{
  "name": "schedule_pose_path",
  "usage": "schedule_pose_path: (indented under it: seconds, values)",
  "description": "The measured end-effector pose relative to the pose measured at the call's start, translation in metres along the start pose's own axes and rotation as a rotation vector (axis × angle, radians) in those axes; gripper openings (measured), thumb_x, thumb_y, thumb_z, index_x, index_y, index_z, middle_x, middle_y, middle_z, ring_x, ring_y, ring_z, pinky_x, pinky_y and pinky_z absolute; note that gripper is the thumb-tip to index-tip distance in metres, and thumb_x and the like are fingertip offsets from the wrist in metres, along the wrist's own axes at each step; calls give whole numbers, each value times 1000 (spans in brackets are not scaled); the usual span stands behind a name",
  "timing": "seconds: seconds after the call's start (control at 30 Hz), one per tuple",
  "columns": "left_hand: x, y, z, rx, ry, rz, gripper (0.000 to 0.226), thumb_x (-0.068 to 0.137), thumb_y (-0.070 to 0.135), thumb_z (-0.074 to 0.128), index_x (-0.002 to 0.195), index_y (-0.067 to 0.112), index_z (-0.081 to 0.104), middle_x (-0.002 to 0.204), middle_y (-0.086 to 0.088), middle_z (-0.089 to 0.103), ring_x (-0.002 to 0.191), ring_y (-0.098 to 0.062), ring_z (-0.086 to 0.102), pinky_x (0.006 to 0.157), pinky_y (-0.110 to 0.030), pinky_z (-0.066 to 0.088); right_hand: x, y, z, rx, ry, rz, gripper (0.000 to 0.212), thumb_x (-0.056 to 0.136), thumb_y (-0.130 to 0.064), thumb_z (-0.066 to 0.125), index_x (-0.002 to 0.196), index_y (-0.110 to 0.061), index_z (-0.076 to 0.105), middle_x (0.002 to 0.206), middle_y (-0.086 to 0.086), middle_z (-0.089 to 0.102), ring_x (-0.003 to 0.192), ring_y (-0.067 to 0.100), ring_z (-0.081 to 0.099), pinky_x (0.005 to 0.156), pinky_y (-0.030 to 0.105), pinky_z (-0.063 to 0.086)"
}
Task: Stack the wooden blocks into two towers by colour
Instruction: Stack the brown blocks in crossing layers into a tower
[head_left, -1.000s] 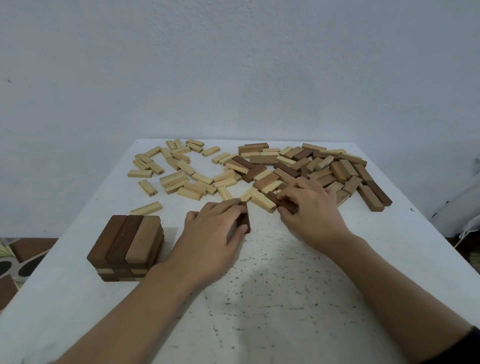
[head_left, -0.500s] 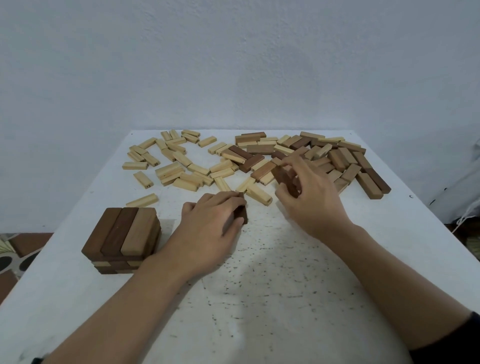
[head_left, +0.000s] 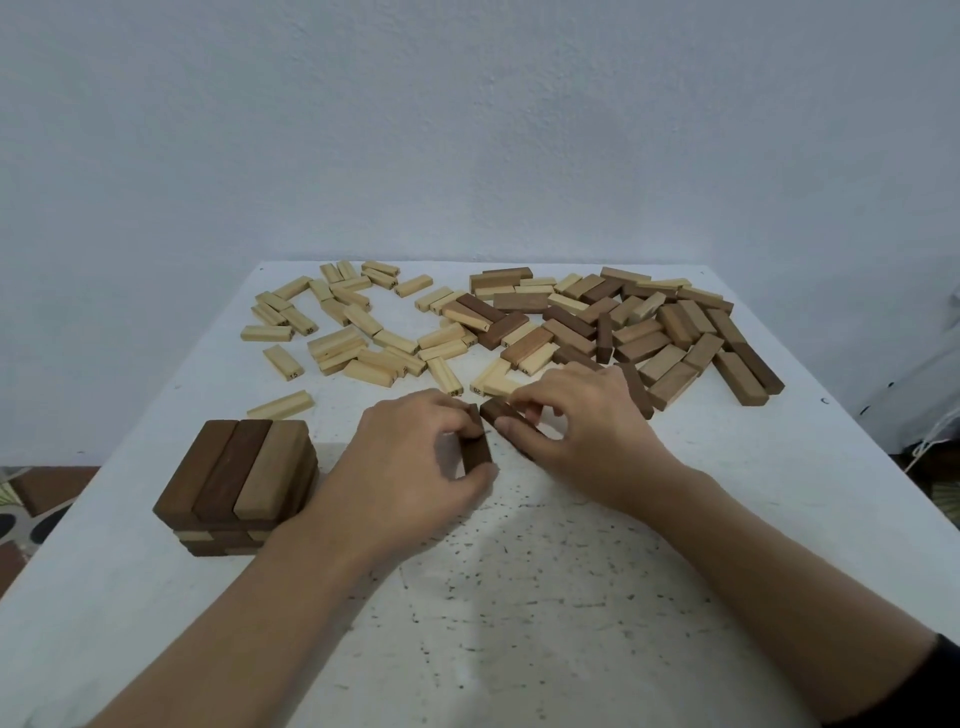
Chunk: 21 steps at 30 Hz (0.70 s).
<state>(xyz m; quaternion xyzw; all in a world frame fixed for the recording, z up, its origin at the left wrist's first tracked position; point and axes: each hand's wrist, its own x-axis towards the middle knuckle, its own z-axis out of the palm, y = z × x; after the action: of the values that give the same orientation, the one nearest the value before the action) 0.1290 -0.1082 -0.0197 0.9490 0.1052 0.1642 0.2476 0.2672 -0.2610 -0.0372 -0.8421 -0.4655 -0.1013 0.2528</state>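
Dark wood is in both your grips: your left hand (head_left: 415, 462) pinches one dark block (head_left: 478, 452) between thumb and curled fingers, and your right hand (head_left: 587, 431) pinches a second dark block (head_left: 501, 413) near its end. The two blocks almost touch at mid-table. To your left stands the tower (head_left: 239, 478), low, a few crossed layers with three blocks side by side on top (one paler than its neighbours). Nothing else is built, so I judge the task barely begun. No pale tower exists, the pale blocks (head_left: 358, 332) lie scattered far left, and the brown heap (head_left: 649, 332) far right, with pale ones mixed in, is large. No box or tray shows; every loose block lies on the table (head_left: 571, 597).
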Motion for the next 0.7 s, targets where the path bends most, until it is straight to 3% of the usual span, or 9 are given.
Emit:
schedule_pose_path:
  seconds: [0.1,0.17,0.23,0.27,0.33,0.4,0.47,0.63,0.7]
  values:
    - [-1,0,1,-29,-16,16,35,82,48,76,114,34,72,111,18,64,101,-1,56,89,-17,44,1,-3,-1,74,-18,-6,40,96,-53,45,91,-28,76,78,-15,69,82,8,61,86,44,42]
    - [-2,0,1,-48,-44,14,39,87,51,71,124,40,66,115,19,59,105,-2,54,95,-31,47,2,-2,-3,156,10,-10,27,98,-40,55,101,-28,78,79,-19,70,79,7,64,81,36,50]
    - [-2,0,3,-18,-90,19,39,94,50,62,133,45,59,127,19,52,118,-4,47,105,-35,38,4,6,-8,170,107,64,20,97,-27,61,108,-23,77,84,-20,69,79,2,64,75,18,48]
    - [-2,-1,4,10,-110,22,38,97,50,58,136,47,57,133,19,47,124,-5,43,107,-34,30,5,11,-12,154,159,114,19,97,-22,62,108,-21,77,88,-17,69,83,2,62,76,17,48]
    - [-1,-2,6,45,-132,29,37,101,49,52,138,49,56,139,18,41,130,-4,37,105,-32,21,6,25,-19,60,203,203,19,97,-19,59,108,-17,74,99,-9,69,99,12,58,88,30,46]
    - [0,-3,8,41,-128,38,36,101,47,52,137,48,56,139,19,41,130,-3,37,105,-33,20,7,38,-23,-72,121,293,26,99,-22,55,119,-18,71,112,-4,64,116,21,49,97,38,39]
    - [1,-4,9,37,-126,38,36,102,44,53,138,47,57,138,19,41,130,-3,38,103,-33,19,6,44,-22,-157,21,337,31,102,-29,51,127,-18,67,121,-3,59,123,22,41,97,42,33]
    - [1,-6,10,25,-127,41,37,101,44,55,137,44,58,137,18,42,128,-5,39,103,-36,24,9,40,-18,-227,50,330,24,100,-27,51,110,-18,71,108,-1,63,114,22,49,87,39,26]
    - [0,-6,8,18,-133,42,38,99,47,57,137,44,58,136,19,42,126,-4,38,105,-36,25,8,36,-17,-198,61,310,22,99,-24,51,114,-22,67,100,0,63,108,24,52,87,40,29]
